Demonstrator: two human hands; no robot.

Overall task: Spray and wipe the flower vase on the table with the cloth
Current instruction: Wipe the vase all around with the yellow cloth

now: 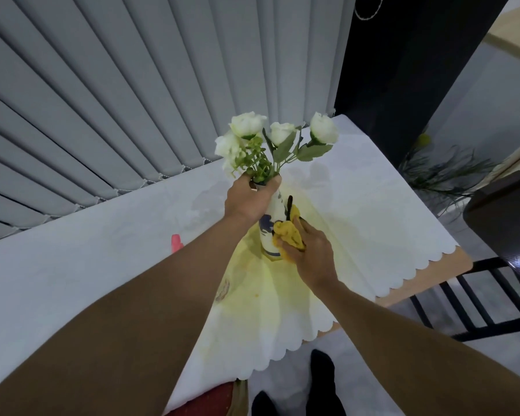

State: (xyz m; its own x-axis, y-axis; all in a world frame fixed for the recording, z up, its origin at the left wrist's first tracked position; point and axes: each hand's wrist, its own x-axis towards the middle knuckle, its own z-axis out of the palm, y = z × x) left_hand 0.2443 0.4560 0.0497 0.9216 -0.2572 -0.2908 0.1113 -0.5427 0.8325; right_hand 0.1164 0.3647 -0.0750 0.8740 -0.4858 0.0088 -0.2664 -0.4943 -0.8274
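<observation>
A white flower vase [267,232] with dark blue markings stands on the table's white cloth [357,211], holding white roses [248,124] and green leaves. My left hand [251,198] grips the vase around its neck, just under the flowers. My right hand [309,253] holds a bunched yellow cloth [288,232] pressed against the lower right side of the vase. Behind my left forearm, a pink tip [177,243] sticks up, probably the spray bottle; the rest of it is hidden.
Grey vertical blinds [132,100] run along the table's far edge. The scalloped table edge [418,271] is close on the right, with a dark chair [493,298] and a dark round object [508,223] beyond it. A plant [445,172] stands at the far right.
</observation>
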